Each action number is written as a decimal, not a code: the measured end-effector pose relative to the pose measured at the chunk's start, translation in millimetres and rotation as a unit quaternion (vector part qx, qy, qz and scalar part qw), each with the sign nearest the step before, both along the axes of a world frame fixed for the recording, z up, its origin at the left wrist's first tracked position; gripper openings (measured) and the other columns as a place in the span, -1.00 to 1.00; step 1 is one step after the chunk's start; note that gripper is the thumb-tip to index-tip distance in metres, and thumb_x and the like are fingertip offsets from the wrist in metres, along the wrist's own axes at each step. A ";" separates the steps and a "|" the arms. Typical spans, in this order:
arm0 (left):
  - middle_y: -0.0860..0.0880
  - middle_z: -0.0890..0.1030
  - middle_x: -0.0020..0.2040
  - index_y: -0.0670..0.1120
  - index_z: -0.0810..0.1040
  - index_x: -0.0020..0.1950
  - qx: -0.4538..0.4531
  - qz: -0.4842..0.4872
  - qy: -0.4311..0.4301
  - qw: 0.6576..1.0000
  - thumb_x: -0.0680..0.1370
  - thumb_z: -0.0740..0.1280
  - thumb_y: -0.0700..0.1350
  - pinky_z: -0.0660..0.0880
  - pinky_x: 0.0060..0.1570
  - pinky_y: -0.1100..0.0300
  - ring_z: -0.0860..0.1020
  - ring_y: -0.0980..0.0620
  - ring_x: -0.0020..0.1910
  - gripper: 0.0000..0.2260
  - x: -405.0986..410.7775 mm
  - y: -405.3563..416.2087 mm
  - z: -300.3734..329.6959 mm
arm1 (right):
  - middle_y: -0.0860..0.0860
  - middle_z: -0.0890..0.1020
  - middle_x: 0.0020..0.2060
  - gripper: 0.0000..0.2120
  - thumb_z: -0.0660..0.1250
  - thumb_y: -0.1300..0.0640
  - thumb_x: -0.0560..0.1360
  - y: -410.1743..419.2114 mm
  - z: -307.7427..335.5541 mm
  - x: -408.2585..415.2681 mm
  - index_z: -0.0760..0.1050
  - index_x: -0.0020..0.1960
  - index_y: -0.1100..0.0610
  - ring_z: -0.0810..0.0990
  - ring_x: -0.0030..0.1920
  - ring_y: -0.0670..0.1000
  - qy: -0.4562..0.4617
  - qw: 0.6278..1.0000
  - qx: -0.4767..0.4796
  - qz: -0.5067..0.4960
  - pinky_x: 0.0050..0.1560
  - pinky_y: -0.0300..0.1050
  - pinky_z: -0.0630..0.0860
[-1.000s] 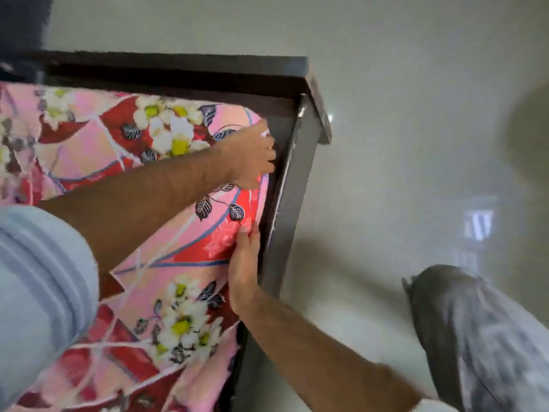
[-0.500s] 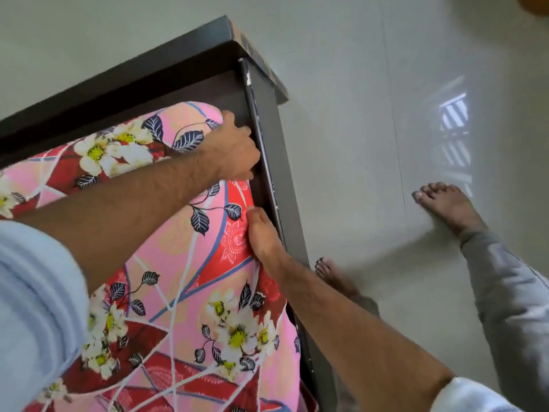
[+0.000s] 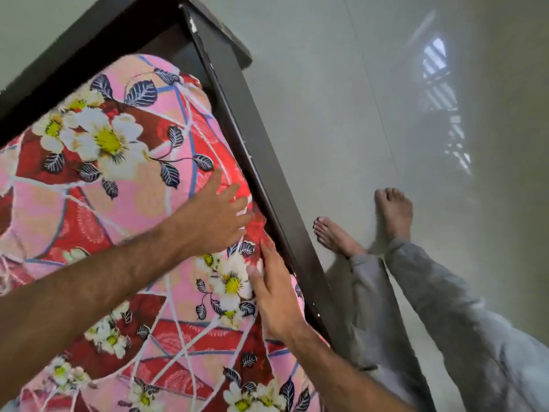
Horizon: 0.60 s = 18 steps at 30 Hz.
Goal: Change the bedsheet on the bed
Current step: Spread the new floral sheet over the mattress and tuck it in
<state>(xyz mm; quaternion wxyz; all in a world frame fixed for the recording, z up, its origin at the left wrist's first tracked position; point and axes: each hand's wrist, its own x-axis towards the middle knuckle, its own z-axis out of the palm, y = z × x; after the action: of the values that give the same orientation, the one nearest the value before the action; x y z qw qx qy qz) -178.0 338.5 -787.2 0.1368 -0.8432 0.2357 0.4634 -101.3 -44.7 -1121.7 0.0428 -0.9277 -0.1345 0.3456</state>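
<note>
Pale glossy tiled floor [image 3: 326, 114] fills the view from 12 to 5 o'clock. The pink-and-red floral cotton bedsheet [image 3: 98, 179], printed with white flowers and dark leaves, covers the mattress from the centre out to 9 and 6 o'clock, its corner rounded at 11 o'clock. The dark wooden bed frame [image 3: 261, 162] runs diagonally from 12 to 5 o'clock, bordering the sheet's edge. Grey trouser legs [image 3: 445, 307] and two bare feet [image 3: 392, 212] stand on the floor at 3 to 4 o'clock. The left hand [image 3: 214, 218], at centre, lies flat on the sheet with fingers spread, grasping nothing. The right hand [image 3: 276, 295], just towards 5 o'clock of it, presses straight fingers on the sheet's edge beside the frame.
</note>
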 end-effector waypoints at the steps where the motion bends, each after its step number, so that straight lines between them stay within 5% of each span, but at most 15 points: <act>1: -0.11 0.57 0.33 0.03 0.53 0.40 -0.004 -0.004 0.002 1.000 0.61 -0.18 0.18 0.18 0.35 -0.44 0.48 -0.26 0.34 -0.39 -1.8 -1.4 -6.1 | 0.05 0.40 -0.04 -0.74 0.36 0.14 0.52 31.2 51.9 -13.5 0.30 0.11 0.03 0.50 0.06 0.18 0.021 0.999 0.035 -0.029 -0.07 0.15 0.53; 2: -0.09 0.56 0.35 0.07 0.50 0.42 -0.004 -0.012 0.013 1.000 0.58 -0.23 0.21 0.18 0.35 -0.43 0.47 -0.24 0.35 -0.34 0.0 -1.7 -13.7 | -0.02 0.44 0.10 -0.75 0.29 0.06 0.61 75.6 112.6 -47.4 0.31 0.24 -0.02 0.48 0.22 0.12 0.109 0.984 0.132 -0.059 0.16 0.13 0.50; 4: -0.04 0.53 0.34 0.10 0.46 0.43 0.006 -0.026 0.039 0.999 0.57 -0.24 0.29 0.22 0.34 -0.33 0.47 -0.17 0.33 -0.33 8.2 -6.7 -25.6 | -0.18 0.36 0.38 -0.52 0.09 -0.22 0.65 143.4 246.1 -123.1 0.16 0.54 -0.16 0.28 0.41 -0.11 0.348 0.884 0.280 -0.137 0.43 -0.14 0.23; 6: -0.01 0.51 0.25 0.09 0.50 0.34 0.016 -0.042 0.061 0.997 0.60 -0.14 0.34 0.29 0.28 -0.21 0.50 -0.11 0.22 -0.41 18.3 -11.4 -32.4 | -0.15 0.33 0.40 -0.43 0.01 -0.30 0.63 179.9 301.5 -142.8 0.06 0.59 -0.18 0.24 0.39 -0.12 0.373 0.854 0.330 -0.149 0.43 -0.12 0.19; 11: -0.02 0.56 0.25 0.06 0.50 0.32 0.042 -0.044 0.126 0.990 0.61 -0.11 0.38 0.30 0.30 -0.14 0.51 -0.06 0.22 -0.40 26.1 -22.7 -46.2 | -0.02 0.43 0.23 -0.53 -0.03 -0.23 0.66 174.9 277.4 -121.2 0.33 0.44 -0.03 0.36 0.26 0.02 0.365 0.893 0.216 -0.149 0.36 0.10 0.32; 18: 0.08 0.62 0.20 0.11 0.53 0.26 0.033 0.012 0.147 0.988 0.63 0.01 0.37 0.34 0.16 0.01 0.50 -0.01 0.23 -0.51 34.1 -22.8 -63.9 | -0.01 0.59 -0.13 -0.94 0.27 0.17 0.56 161.7 264.2 -113.4 0.52 -0.06 0.07 0.55 -0.11 0.06 0.223 0.946 0.215 -0.098 -0.06 0.01 0.53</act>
<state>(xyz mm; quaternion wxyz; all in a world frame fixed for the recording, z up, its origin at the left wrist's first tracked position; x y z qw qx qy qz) -143.9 315.8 -851.1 0.1230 -0.7635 0.2277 0.5917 -214.7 117.1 -857.5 0.3035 -0.8046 -0.1009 0.5003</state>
